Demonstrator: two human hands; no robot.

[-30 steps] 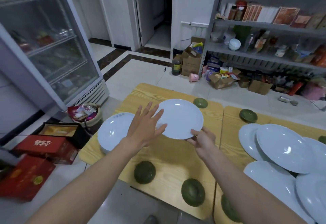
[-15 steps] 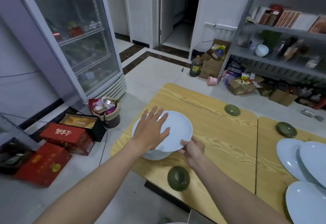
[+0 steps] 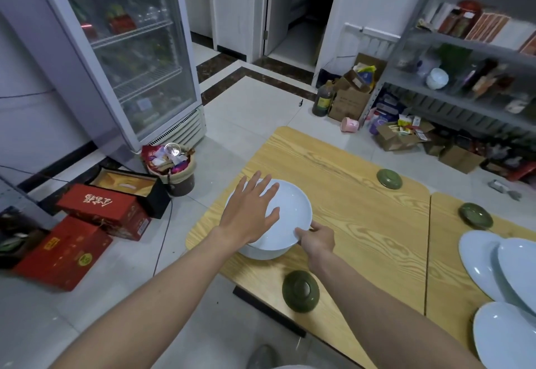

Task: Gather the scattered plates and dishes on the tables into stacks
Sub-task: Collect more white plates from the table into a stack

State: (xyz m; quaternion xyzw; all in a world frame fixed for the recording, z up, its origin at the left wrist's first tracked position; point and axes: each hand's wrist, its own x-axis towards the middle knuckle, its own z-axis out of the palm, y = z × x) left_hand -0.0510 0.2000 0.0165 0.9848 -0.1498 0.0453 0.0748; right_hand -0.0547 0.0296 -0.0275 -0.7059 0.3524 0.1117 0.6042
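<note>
Pale wooden surface fills the middle of the view, and a stack of round white ceramic plates is set at its near left corner. The topmost round white plate is laid on the stack with its hollow facing up; being round, it shows no long axis. The left hand is laid flat on this plate, its fingers straight and spread apart. At the stack's near right side the rim is pinched by the right hand, thumb on top, fingers curled beneath. A dark green round dish is seen upside down just nearer than the stack. Wide white plates are overlapped well to the stack's right.
</note>
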